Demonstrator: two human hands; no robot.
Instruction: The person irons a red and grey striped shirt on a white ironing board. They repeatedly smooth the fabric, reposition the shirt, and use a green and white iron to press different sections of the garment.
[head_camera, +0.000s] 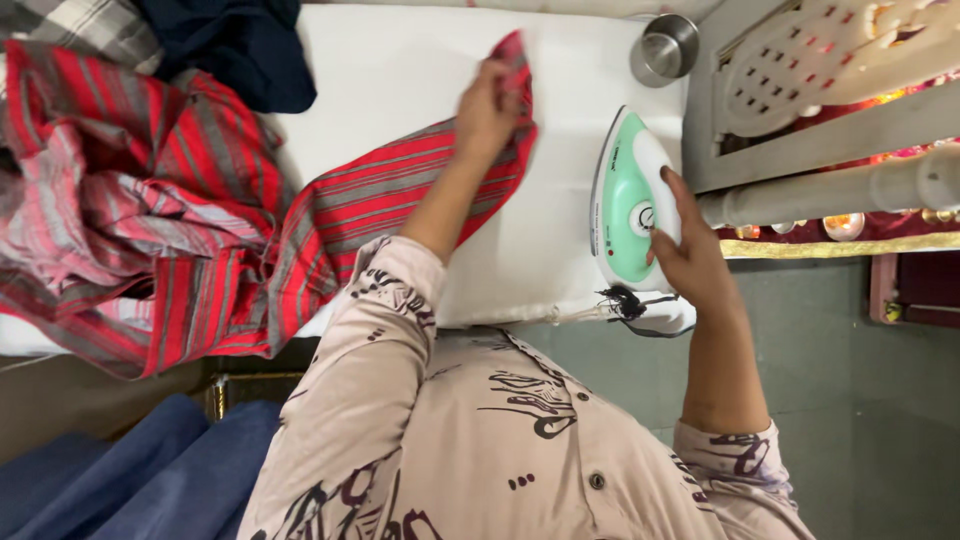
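My left hand (487, 108) grips the far end of a red and grey striped cloth (380, 190), pressing it onto the white padded ironing surface (560, 150). The rest of that striped cloth (130, 220) lies bunched at the left. My right hand (688, 250) rests on the handle of a green and white electric iron (625, 200), which stands on the right side of the surface, its black cord (630, 305) trailing at the near edge.
A small steel cup (665, 48) stands at the far right corner. A dark blue garment (235, 45) and a checked cloth (85, 25) lie at the far left. Blue fabric (130, 470) sits low left. A carved grey wooden frame (820, 110) borders the right.
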